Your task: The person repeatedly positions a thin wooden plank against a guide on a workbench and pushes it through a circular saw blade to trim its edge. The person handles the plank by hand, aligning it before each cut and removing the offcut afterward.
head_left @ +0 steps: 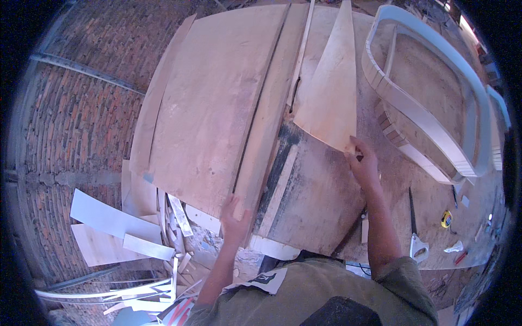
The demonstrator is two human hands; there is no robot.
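Observation:
My right hand (363, 161) pinches the near right corner of a long, tapering sheet of thin pale wood (333, 92). This sheet lies on the workbench, its narrow end pointing away from me and its wide end toward me. Left of it, a long wooden plank (266, 103) runs from the far side of the bench to its near edge. My left hand (235, 218) rests at the plank's near end with fingers apart, touching the plank's left side. Between the hands lie a dark strip (270, 187) and a pale narrow strip (280, 190).
Rounded pale wooden frames (424, 103) stand at the right. A handsaw (416, 239), yellow tape measure (446, 219) and red-handled tool (461, 257) lie near the right edge. Board offcuts (117, 223) pile up left of the bench (201, 108), before a brick wall (70, 119).

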